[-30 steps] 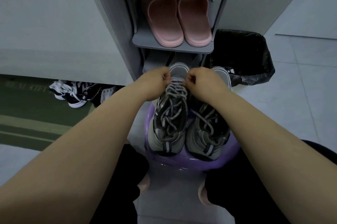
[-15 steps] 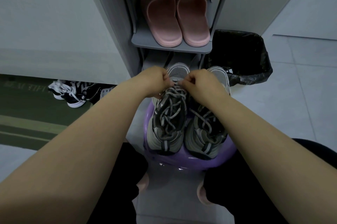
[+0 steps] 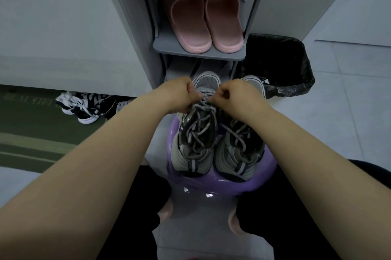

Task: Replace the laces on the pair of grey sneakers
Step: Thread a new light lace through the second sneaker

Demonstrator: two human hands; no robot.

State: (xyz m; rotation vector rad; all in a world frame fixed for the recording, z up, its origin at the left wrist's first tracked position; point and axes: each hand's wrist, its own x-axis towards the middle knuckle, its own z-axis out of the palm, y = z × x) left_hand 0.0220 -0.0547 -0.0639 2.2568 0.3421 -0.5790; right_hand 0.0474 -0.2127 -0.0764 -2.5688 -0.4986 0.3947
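Between the person's knees, the purple stool (image 3: 264, 175) carries the pair of grey sneakers (image 3: 239, 149) side by side, heels toward the body and close to its rounded rim, so pulls are best kept short and along the shoe lest the pair slide off. The left hand (image 3: 179, 94) and right hand (image 3: 234, 96) are both curled, pinching the grey lace (image 3: 201, 126) at the toe-end eyelets of the left sneaker (image 3: 195, 145); this looks like loosening the old lace, and feeding slack row by row should beat yanking. Just beyond the toes the shoe rack shelf (image 3: 198, 51) with pink slippers (image 3: 203, 20) and the black bin (image 3: 281, 65) crowd the far side, so the freest elbow room is over the tiled floor (image 3: 349, 101) to the right.
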